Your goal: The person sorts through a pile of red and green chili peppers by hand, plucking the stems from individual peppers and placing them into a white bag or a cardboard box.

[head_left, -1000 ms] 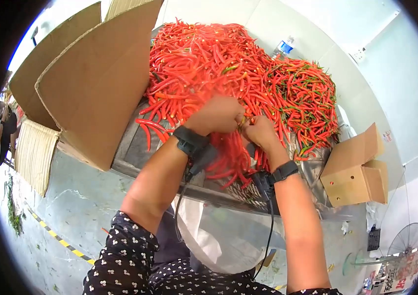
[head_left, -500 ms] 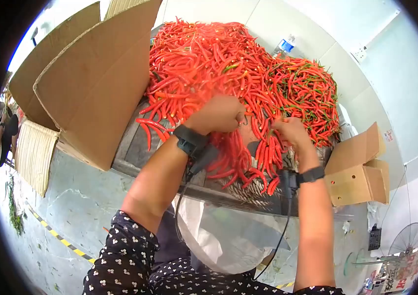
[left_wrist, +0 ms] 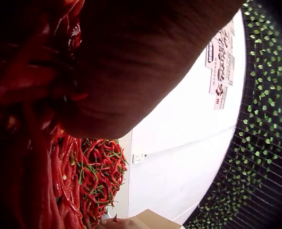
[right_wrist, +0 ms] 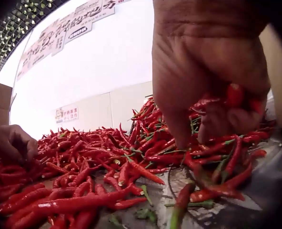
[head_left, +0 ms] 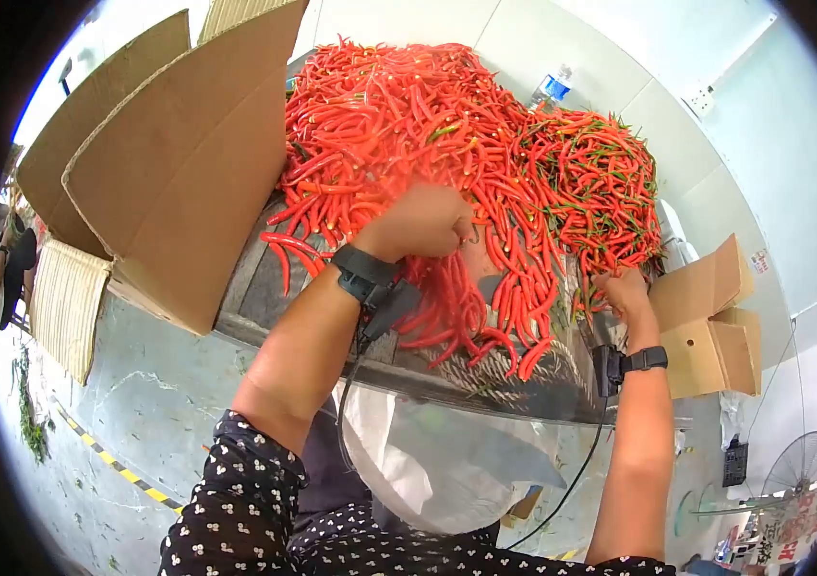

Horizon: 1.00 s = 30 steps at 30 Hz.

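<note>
My left hand (head_left: 420, 223) is curled round a bunch of red chillies (head_left: 447, 300) that hangs below it, over the front of the table. Dark palm and glossy chillies (left_wrist: 41, 157) crowd the left wrist view. At the front of the right-hand pile of chillies with green stems (head_left: 608, 206) is my right hand (head_left: 627, 291). Its curled fingers hold a red chilli (right_wrist: 235, 95) against the palm, while the index finger reaches down among stemmed chillies (right_wrist: 217, 179). Between the hands lies a loose row of stemless red chillies (head_left: 528, 293).
A large heap of red chillies (head_left: 380, 125) covers the table's back. Tall cardboard (head_left: 178, 163) stands at left, a small open carton (head_left: 706, 346) at right. A water bottle (head_left: 552, 88) is behind the piles. White sacking (head_left: 428, 461) hangs at the front edge.
My right hand has moved away from the left hand, past the loose row, to the stemmed pile at right. More chillies show in the loose row. The left hand has stayed in place.
</note>
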### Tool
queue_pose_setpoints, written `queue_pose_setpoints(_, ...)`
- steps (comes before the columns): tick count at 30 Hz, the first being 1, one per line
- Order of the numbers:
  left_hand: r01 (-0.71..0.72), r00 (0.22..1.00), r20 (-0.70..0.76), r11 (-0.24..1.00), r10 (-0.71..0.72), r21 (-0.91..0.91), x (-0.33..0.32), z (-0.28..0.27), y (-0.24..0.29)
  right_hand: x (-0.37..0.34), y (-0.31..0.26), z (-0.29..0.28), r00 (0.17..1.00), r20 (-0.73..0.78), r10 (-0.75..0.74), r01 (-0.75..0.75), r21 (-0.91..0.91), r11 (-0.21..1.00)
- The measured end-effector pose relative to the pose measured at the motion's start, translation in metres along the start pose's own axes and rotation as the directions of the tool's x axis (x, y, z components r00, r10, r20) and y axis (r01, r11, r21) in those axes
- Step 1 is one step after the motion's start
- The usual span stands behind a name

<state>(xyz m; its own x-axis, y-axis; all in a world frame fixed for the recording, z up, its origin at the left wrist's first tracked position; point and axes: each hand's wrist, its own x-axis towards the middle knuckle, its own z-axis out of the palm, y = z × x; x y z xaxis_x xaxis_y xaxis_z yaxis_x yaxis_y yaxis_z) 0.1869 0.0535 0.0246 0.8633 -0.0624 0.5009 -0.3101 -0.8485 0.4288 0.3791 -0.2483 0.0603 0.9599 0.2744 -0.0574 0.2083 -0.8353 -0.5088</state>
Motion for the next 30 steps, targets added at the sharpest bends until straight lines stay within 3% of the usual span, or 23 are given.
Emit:
queue_pose_setpoints(2, -0.030, 0.999, -0.026, 0.999, 0.030, -0.014, 0.000, 0.003, -0.005, -0.005, -0.010, 0.006, 0.996, -0.069, -0.054, 0.054, 0.008, 0.998)
queue_pose_setpoints(4, -0.063, 0.997, -0.051, 0.998, 0.061, -0.029, 0.000, 0.004, -0.006, -0.006, -0.027, 0.014, 0.979, 0.024, -0.201, 0.199, 0.072, 0.977)
queue_pose_setpoints(5, -0.020, 0.997, -0.073, 0.999, 0.017, -0.037, 0.000, 0.004, -0.006, -0.007, -0.035, 0.021, 0.979, 0.024, -0.201, 0.198, 0.074, 0.977)
queue_pose_setpoints(7, 0.024, 0.995, -0.094, 0.999, -0.028, -0.042, 0.000, 0.005, -0.008, -0.011, -0.055, 0.040, 0.930, 0.053, -0.363, 0.355, 0.117, 0.928)
queue_pose_setpoints(10, -0.019, 0.985, -0.171, 0.999, 0.014, -0.030, -0.001, 0.008, -0.010, -0.010, -0.081, 0.068, 0.885, 0.114, -0.451, 0.446, 0.063, 0.893)
queue_pose_setpoints(16, -0.035, 0.980, -0.197, 0.999, 0.034, -0.005, -0.002, 0.007, -0.009, -0.029, -0.114, 0.093, 0.828, 0.159, -0.539, 0.561, -0.227, 0.796)
queue_pose_setpoints(17, -0.023, 0.981, -0.193, 0.999, 0.016, -0.037, -0.003, 0.007, -0.009, -0.032, -0.120, 0.091, 0.832, 0.234, -0.502, 0.553, -0.289, 0.782)
queue_pose_setpoints(21, -0.024, 0.982, -0.190, 0.999, 0.015, -0.047, -0.003, 0.009, -0.010, -0.039, -0.122, 0.089, 0.841, 0.253, -0.478, 0.538, -0.289, 0.792)
queue_pose_setpoints(23, -0.039, 0.982, -0.188, 0.999, 0.034, -0.024, -0.001, 0.010, -0.012, -0.039, -0.117, 0.084, 0.772, 0.325, -0.546, 0.617, -0.175, 0.767)
queue_pose_setpoints(24, -0.054, 0.981, -0.185, 0.999, 0.053, 0.000, -0.001, 0.010, -0.012, -0.035, -0.113, 0.083, 0.773, 0.323, -0.545, 0.615, -0.175, 0.769)
queue_pose_setpoints(26, -0.045, 0.981, -0.189, 0.999, 0.040, -0.023, -0.002, 0.009, -0.011, -0.023, -0.102, 0.081, 0.829, 0.476, -0.294, 0.225, 0.196, 0.954)
queue_pose_setpoints(27, -0.035, 0.981, -0.192, 0.998, 0.026, -0.044, -0.002, 0.010, -0.011, -0.021, -0.099, 0.076, 0.829, 0.477, -0.293, 0.224, 0.197, 0.955)
queue_pose_setpoints(28, -0.035, 0.981, -0.191, 0.998, 0.026, -0.046, -0.002, 0.010, -0.011, -0.019, -0.095, 0.070, 0.772, 0.508, -0.383, 0.105, 0.492, 0.864)
queue_pose_setpoints(29, -0.036, 0.981, -0.190, 0.998, 0.025, -0.057, -0.002, 0.010, -0.011, -0.018, -0.092, 0.067, 0.719, 0.502, -0.481, -0.048, 0.726, 0.686)
queue_pose_setpoints(30, -0.037, 0.981, -0.191, 0.997, 0.024, -0.068, -0.002, 0.010, -0.012, -0.021, -0.093, 0.065, 0.719, 0.501, -0.481, -0.048, 0.726, 0.686)
